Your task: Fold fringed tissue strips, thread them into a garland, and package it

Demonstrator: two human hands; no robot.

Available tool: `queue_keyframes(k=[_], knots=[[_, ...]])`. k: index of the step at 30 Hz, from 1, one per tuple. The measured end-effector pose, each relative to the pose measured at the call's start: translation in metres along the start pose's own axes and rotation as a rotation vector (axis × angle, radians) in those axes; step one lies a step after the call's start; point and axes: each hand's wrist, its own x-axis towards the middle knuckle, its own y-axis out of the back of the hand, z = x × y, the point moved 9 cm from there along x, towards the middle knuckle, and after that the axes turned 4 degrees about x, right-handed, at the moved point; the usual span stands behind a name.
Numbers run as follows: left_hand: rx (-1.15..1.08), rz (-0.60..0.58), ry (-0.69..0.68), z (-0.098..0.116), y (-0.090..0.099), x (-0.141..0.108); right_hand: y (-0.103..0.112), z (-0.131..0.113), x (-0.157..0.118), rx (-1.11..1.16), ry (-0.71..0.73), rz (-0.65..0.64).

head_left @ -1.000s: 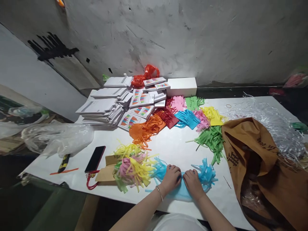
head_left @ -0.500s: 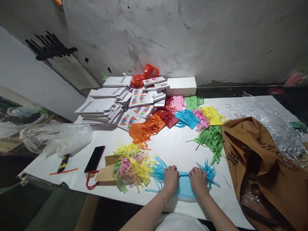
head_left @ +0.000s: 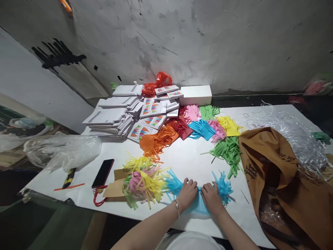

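Blue tissue paper (head_left: 197, 207) with fringed ends lies on the white table in front of me. My left hand (head_left: 188, 193) is closed over its far edge on the left, wearing a thin bracelet at the wrist. Close beside it, my right hand (head_left: 211, 196) grips the same edge, fingers curled over it. A blue fringe (head_left: 172, 182) fans out left of my hands and another fringe (head_left: 225, 187) to the right. My fingertips hide part of the paper's folded edge. Yellow, pink and green tissue tassels (head_left: 144, 182) lie left of the blue fringe, over brown cardboard (head_left: 113, 190).
Orange (head_left: 158, 139), blue (head_left: 201, 128) and green tassels (head_left: 227, 151) lie farther back. Stacked white packets (head_left: 109, 116), printed packs (head_left: 153, 108) and a white box (head_left: 196, 94) stand by the wall. A phone (head_left: 103, 173) sits left, a brown bag (head_left: 270, 149) right.
My hands have come closer together along the blue paper's edge, the left one shifting right and the right one slightly left. The camera view has shifted a little.
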Motion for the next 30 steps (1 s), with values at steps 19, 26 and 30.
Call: queue_keyframes(k=[19, 26, 30], knots=[[-0.394, 0.135, -0.051, 0.009, 0.003, -0.037, 0.254, 0.13, -0.113, 0.001, -0.633, 0.976], [-0.564, 0.286, 0.027, 0.01, 0.064, -0.029, 0.306, 0.074, -0.137, -0.293, -0.223, 0.62], [-0.768, 0.277, -0.013, 0.061, 0.151, -0.012, 0.26, 0.002, -0.111, -0.226, 0.087, 0.239]])
